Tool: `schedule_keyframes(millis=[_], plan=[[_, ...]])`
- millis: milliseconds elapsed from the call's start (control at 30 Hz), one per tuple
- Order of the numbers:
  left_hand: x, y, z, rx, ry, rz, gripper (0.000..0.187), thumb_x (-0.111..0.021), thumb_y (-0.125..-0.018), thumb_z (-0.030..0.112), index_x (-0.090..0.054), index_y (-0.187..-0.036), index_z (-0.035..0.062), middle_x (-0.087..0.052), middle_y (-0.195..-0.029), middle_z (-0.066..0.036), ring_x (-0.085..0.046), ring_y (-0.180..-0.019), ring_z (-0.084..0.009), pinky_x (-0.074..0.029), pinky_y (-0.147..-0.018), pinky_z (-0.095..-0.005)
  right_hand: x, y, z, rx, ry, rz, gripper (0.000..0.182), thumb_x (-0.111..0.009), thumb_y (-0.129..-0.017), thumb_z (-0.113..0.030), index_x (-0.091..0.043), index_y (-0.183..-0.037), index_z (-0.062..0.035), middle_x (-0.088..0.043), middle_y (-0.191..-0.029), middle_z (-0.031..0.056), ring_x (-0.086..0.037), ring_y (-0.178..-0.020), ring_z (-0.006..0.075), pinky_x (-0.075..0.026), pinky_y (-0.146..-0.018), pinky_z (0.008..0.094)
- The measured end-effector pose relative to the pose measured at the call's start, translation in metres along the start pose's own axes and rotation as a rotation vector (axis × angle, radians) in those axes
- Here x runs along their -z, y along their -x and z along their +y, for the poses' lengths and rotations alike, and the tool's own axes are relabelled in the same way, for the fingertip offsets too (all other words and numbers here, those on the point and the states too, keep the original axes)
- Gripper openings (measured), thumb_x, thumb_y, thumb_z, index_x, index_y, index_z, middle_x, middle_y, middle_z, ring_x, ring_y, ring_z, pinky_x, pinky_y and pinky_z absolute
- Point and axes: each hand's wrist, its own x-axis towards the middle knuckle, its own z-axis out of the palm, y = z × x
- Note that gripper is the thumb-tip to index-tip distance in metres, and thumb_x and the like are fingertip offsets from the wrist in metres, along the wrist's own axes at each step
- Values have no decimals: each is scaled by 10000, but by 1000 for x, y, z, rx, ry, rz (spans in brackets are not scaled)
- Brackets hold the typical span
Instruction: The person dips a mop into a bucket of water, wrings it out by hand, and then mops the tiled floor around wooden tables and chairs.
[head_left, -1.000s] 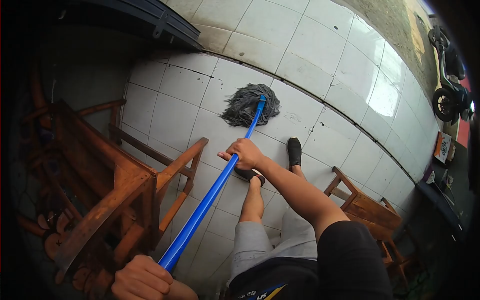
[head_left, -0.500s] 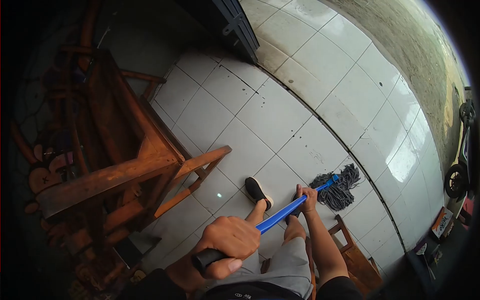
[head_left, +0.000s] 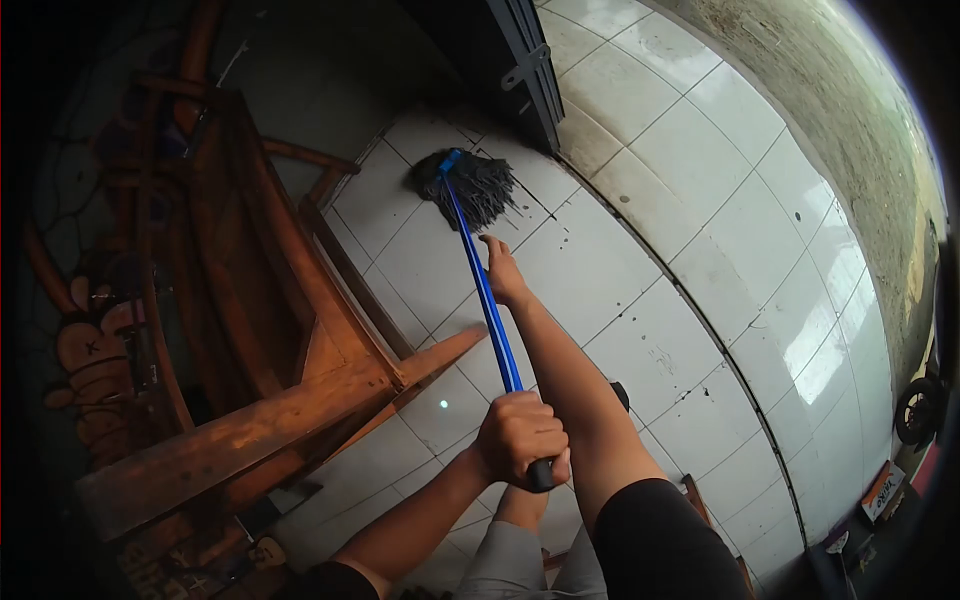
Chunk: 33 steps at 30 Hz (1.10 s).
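Left hand (head_left: 520, 437) is fisted tight around the black end of the blue mop handle (head_left: 482, 285) while the right hand (head_left: 503, 272) grips it higher up, with the grey mop head (head_left: 472, 183) down on the white tiled floor (head_left: 640, 300) just beside the wooden bench (head_left: 260, 400).

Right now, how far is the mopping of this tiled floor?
Done: cannot tell; the white tiles show no clear wet sheen, and dark specks remain near the mop. In hand: the left hand grips the blue handle near its end, the right hand is higher, and the grey mop head lies by the wooden bench. Left: the speckled tiles.
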Motion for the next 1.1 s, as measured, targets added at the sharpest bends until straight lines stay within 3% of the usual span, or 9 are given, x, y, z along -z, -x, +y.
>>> schedule_keyframes(millis=[33, 100, 200, 233, 300, 367, 633, 933, 1100], plan=[[-16, -4, -28, 12, -32, 122, 238, -627, -591, 112, -404, -509, 110, -402, -492, -27, -402, -447, -215, -345, -489, -337, 19, 1, -3, 6, 15, -14, 574, -596, -928, -336, -399, -1370, -27, -528, -1291, 234, -609, -1078, 403, -478, -968, 438], [-23, -9, -58, 165, -102, -28, 264, -749, -677, 163, -496, -641, 98, -523, -664, -31, -547, -683, -230, -459, -767, -388, 73, 17, -21, -737, -1245, -900, 703, -516, -958, -487, -312, -1434, -11, -559, -1245, 266, -619, -1101, 387, -495, -950, 500], [-63, 3, -47, 224, -32, -195, 563, -797, -730, 340, -496, -1159, 135, -487, -1254, -47, -462, -1243, -250, -125, -1185, -592, 113, 46, -11, -775, -986, -630, 495, -532, -988, -365, -407, -1306, -5, -628, -848, 139, -657, -712, 218, -595, -725, 406], [-69, 8, -32, 172, -70, -151, 589, -755, -766, 395, -486, -1210, 117, -466, -1323, -80, -438, -1291, -275, -160, -1181, -576, 136, 49, -17, -808, -707, -519, 385, -567, -977, -284, -442, -1235, -27, -571, -762, 79, -585, -635, 144, -586, -667, 383], [-77, 30, -1, 341, 31, -133, 529, -779, -775, 352, -516, -1177, 132, -465, -1369, -69, -416, -1332, -260, -170, -1182, -566, 156, 69, 33, -270, 217, -428, 408, -452, -1006, -326, -423, -1315, -62, -655, -807, 248, -659, -695, 401, -512, -632, 522], [-83, 62, 15, 454, 55, -148, 478, -765, -791, 344, -537, -1150, 126, -484, -1342, -71, -440, -1308, -267, -233, -1156, -545, 209, 104, 37, -274, 537, -407, 395, -396, -1015, -318, -403, -1380, -169, -652, -805, 293, -629, -769, 494, -481, -696, 582], [-83, 202, 64, 899, 240, -308, 273, -708, -847, 250, -583, -1043, 108, -589, -1146, -32, -585, -1083, -247, -434, -961, -434, 333, 210, 69, -325, 708, -687, 494, -402, -1012, -248, -263, -1470, -127, -622, -723, 312, -612, -675, 510, -481, -630, 600], [-136, 164, 82, 946, 271, -240, 221, -671, -890, 264, -571, -993, 97, -638, -956, -34, -639, -912, -227, -475, -847, -399, 34, 41, 62, -212, 608, -601, 471, -363, -1020, -275, -284, -1462, -135, -671, -887, 279, -669, -842, 450, -544, -755, 522], [-114, 181, 89, 1103, 427, -64, 191, -658, -894, 225, -573, -968, 70, -657, -935, -64, -658, -901, -253, -502, -785, -395, 179, 110, 119, -272, 765, -577, 375, -363, -1024, -335, -334, -1362, -174, -653, -798, 290, -645, -774, 494, -511, -687, 583]])
